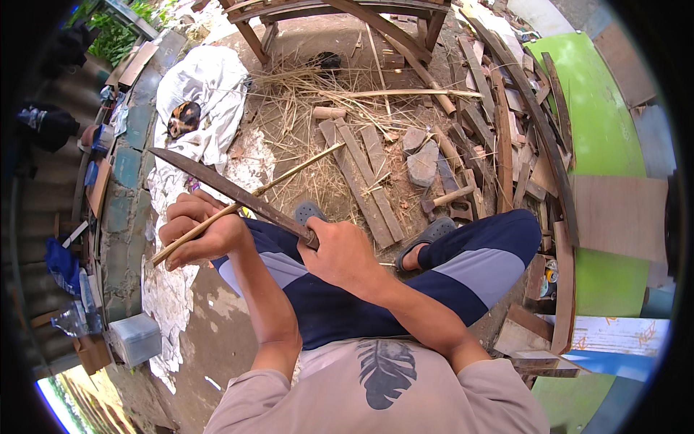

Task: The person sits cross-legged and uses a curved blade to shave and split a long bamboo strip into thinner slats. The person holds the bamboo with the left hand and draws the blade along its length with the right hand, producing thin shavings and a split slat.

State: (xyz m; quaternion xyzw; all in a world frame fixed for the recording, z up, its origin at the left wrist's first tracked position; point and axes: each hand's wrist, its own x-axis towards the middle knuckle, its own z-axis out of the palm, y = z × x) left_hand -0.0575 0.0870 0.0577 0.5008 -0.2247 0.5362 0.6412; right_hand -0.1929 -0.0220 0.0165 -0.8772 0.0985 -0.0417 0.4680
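Note:
My left hand [210,230] is closed round a thin bamboo stick [303,166], which slants up and away to the right. In my right hand [340,253] is the handle of a machete with a long, dark blade [217,186]. The blade points up to the left and crosses over the stick just beyond my left fingers. Whether its edge bites into the stick I cannot tell. Both hands are above my bent legs in dark blue trousers [470,264].
Flat wooden boards [354,184], grey stones [422,165] and a hammer [450,197] lie ahead. Bamboo shavings [289,101] litter the ground near a wooden bench [249,40]. At left, a cat [184,119] lies on white cloth [210,79]. Scrap wood [502,130] is piled at right.

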